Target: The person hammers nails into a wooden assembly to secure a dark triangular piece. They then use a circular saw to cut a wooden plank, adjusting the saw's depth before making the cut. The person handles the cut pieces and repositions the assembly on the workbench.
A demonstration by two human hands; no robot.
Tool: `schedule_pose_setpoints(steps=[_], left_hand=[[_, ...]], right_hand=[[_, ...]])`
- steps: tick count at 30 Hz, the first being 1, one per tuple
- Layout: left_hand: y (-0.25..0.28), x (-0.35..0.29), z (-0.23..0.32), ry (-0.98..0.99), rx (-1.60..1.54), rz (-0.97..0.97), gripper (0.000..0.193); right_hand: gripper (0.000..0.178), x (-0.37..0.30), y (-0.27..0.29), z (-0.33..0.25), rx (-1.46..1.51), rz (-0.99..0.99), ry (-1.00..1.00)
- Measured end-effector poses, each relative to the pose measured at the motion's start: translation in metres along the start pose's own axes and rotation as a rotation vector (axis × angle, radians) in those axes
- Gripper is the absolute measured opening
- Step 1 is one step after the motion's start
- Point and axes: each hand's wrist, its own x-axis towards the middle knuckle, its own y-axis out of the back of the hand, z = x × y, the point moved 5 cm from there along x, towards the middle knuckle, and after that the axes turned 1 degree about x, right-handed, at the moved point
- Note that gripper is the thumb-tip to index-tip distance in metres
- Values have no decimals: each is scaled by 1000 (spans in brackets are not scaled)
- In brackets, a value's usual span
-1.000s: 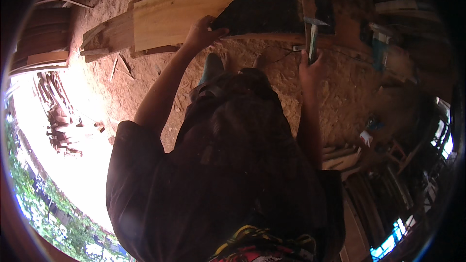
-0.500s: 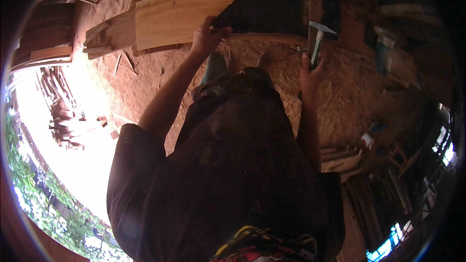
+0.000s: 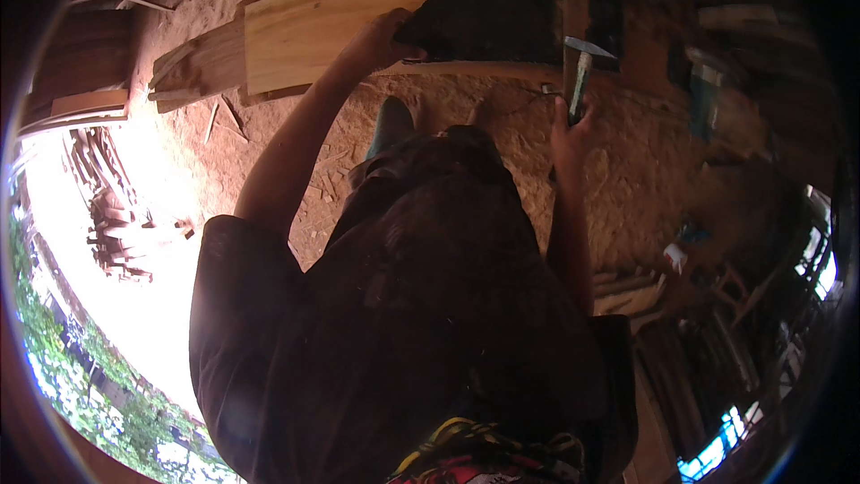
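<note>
At the left corner of a black panel (image 3: 502, 13), my left hand (image 3: 381, 43) is closed on its edge, with the thumb along the near side and the fingertips partly hidden. My right hand (image 3: 573, 133) grips a hammer (image 3: 582, 76) by its handle, the metal head pointing away from me. That hammer head is over a narrow wooden strip (image 3: 574, 0) that crosses the black panel. Under the panel and to its left lies a pale wooden board (image 3: 331, 31).
Darker planks (image 3: 202, 67) stick out at the left of the pale board. Wood scraps (image 3: 228, 116) lie on the dirt floor (image 3: 627, 188). Offcuts are piled (image 3: 116, 233) in bright light at the left. More timber (image 3: 627, 291) lies at the right, near a small white object (image 3: 675, 257).
My left hand has shifted slightly up along the black panel's corner, its wrist turning. The hammer stays in my right hand, almost unmoved. The whole view has drifted a little.
</note>
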Motion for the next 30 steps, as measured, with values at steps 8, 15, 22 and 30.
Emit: schedule_pose_setpoints(steps=[8, 15, 22, 30], left_hand=[[0, 1, 3, 106, 144, -50, 69], [0, -7, 19, 151, 171, -60, 70], [-3, -6, 3, 43, 215, 21, 70], [-3, -8, 11, 41, 194, -2, 66]], right_hand=[[74, 2, -2, 2, 10, -35, -102], [47, -25, 18, -34, 216, 182, 168], [34, -67, 0, -89, 205, -348, 335], [30, -83, -28, -118, 126, -255, 402]])
